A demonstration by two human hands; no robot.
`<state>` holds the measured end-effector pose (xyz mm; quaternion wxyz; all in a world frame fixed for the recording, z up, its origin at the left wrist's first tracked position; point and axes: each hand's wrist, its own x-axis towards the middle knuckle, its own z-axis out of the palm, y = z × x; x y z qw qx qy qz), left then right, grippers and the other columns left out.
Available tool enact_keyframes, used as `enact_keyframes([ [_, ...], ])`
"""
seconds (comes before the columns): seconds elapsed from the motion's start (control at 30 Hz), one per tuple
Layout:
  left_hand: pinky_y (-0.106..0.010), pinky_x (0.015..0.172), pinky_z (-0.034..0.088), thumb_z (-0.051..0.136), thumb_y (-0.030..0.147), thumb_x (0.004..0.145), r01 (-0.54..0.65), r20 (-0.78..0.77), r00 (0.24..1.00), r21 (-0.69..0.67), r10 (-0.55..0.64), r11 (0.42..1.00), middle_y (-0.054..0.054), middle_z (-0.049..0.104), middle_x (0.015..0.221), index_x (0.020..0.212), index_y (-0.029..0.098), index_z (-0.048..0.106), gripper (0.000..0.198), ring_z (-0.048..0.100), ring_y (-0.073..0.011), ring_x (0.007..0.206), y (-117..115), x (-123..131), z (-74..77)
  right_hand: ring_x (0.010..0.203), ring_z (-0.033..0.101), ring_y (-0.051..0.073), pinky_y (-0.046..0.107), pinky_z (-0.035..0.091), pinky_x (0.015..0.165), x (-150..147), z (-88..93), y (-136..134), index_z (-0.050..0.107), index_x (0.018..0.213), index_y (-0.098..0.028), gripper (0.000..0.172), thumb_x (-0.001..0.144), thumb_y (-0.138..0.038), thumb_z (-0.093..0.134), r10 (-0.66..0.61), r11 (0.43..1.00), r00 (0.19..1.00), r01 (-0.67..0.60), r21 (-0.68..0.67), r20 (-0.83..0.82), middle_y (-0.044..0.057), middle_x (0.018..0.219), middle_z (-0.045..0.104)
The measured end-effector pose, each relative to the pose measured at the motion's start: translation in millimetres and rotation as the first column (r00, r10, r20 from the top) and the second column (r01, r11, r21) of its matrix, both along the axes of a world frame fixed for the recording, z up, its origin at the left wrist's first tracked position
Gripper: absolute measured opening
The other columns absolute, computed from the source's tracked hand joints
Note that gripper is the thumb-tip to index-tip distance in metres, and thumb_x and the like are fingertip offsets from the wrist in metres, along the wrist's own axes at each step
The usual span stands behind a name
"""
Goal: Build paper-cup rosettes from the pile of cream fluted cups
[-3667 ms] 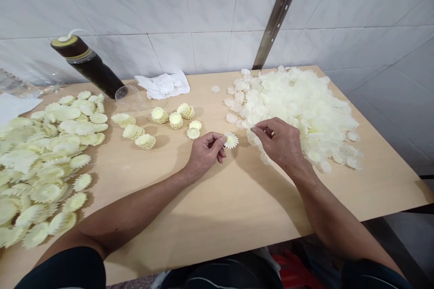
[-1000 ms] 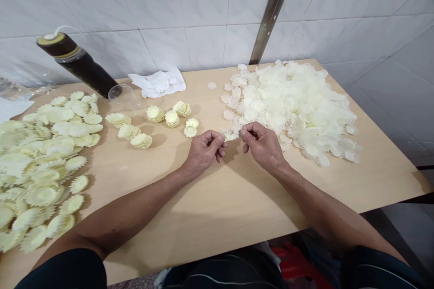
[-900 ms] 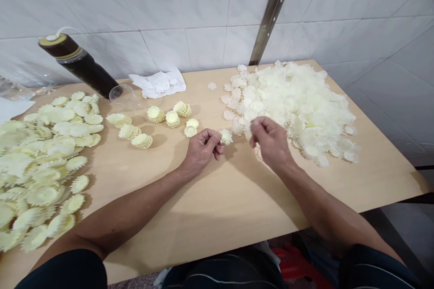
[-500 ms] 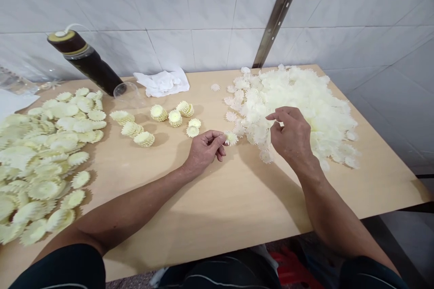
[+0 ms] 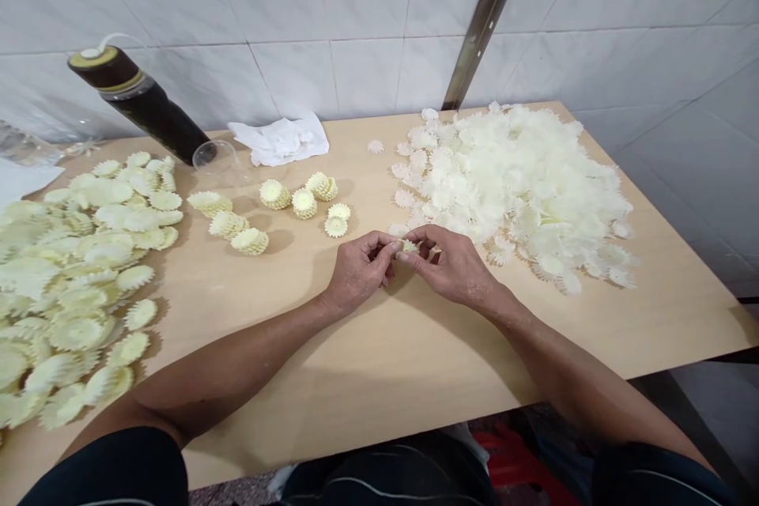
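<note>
A small pale yellow scalloped disc piece [image 5: 408, 246] is pinched between the fingertips of both hands above the middle of the table. My left hand [image 5: 361, 269] closes on its left side, and my right hand [image 5: 454, 262] grips it from the right. Whether it is one disc or several layered ones cannot be made out. Behind my right hand spreads a large heap of thin, pale scalloped discs [image 5: 522, 182]. Short stacks of yellow discs [image 5: 250, 241] lie to the left of my left hand, with a small pair [image 5: 337, 226] nearest to it.
More thick yellow scalloped pieces [image 5: 83, 292] cover the left of the table [image 5: 285, 387]. Along the back are a dark bottle [image 5: 157, 115], a clear plastic lid [image 5: 214, 160] and crumpled white tissue [image 5: 281, 140]. A metal post [image 5: 486, 24] stands against the tiled wall.
My right hand has come left and down from the pale heap to meet my left hand and now grips the piece there. The view has shifted slightly.
</note>
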<state>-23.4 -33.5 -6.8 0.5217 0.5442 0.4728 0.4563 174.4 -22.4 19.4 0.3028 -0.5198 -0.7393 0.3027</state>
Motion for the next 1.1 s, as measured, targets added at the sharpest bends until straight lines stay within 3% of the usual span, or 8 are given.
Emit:
enact_keyframes([
  [0.23, -0.021, 0.043, 0.049, 0.073, 0.052, 0.095, -0.006, 0.014, 1.0, -0.022, 0.006, 1.0, 0.001, 0.066, 0.06, 0.092, 0.015, 0.075, 0.037, 0.058, -0.0106, 0.047, -2, 2, 3.5, 0.069, 0.066, 0.018, 0.032, 0.049, 0.065, -1, -1.9, 2, 0.078, 0.089, -0.022, 0.029, 0.096, -0.05, 0.073, -0.052, 0.998, 0.998, 0.053, 0.015, -0.037, 0.004, 0.084, 0.077],
  [0.7, -0.021, 0.044, 0.051, 0.077, 0.056, 0.091, -0.004, 0.026, 1.0, -0.044, 0.005, 0.999, 0.0, 0.065, 0.06, 0.089, 0.016, 0.073, 0.04, 0.06, -0.0111, 0.048, -2, 3, 6.2, 0.073, 0.064, 0.02, 0.033, 0.046, 0.07, 0, 3.2, 0, 0.074, 0.091, -0.021, 0.028, 0.106, -0.033, 0.053, 0.069, 0.992, 0.996, -0.074, 0.099, 0.059, 0.006, 0.085, 0.073],
  [0.93, -0.02, 0.042, 0.048, 0.079, 0.061, 0.088, 0.033, 0.089, 0.996, -0.079, -0.026, 0.996, 0.0, 0.066, 0.06, 0.085, 0.015, 0.072, 0.047, 0.058, -0.0098, 0.045, 1, 1, 10.9, 0.074, 0.066, 0.019, 0.032, 0.049, 0.066, -2, -0.5, 3, 0.072, 0.096, -0.022, 0.021, 0.099, -0.041, 0.066, -0.082, 0.996, 0.992, 0.077, -0.052, -0.094, 0.005, 0.088, 0.075],
  [1.1, -0.021, 0.042, 0.048, 0.079, 0.061, 0.089, 0.035, 0.113, 0.993, -0.062, -0.028, 0.997, 0.0, 0.066, 0.058, 0.087, 0.014, 0.072, 0.047, 0.058, -0.01, 0.044, 3, 1, 10.4, 0.079, 0.066, 0.019, 0.031, 0.05, 0.066, 0, -3.0, 2, 0.067, 0.094, -0.022, 0.028, 0.092, -0.048, 0.078, -0.176, 0.984, 0.97, 0.176, -0.013, -0.167, 0.003, 0.087, 0.073],
])
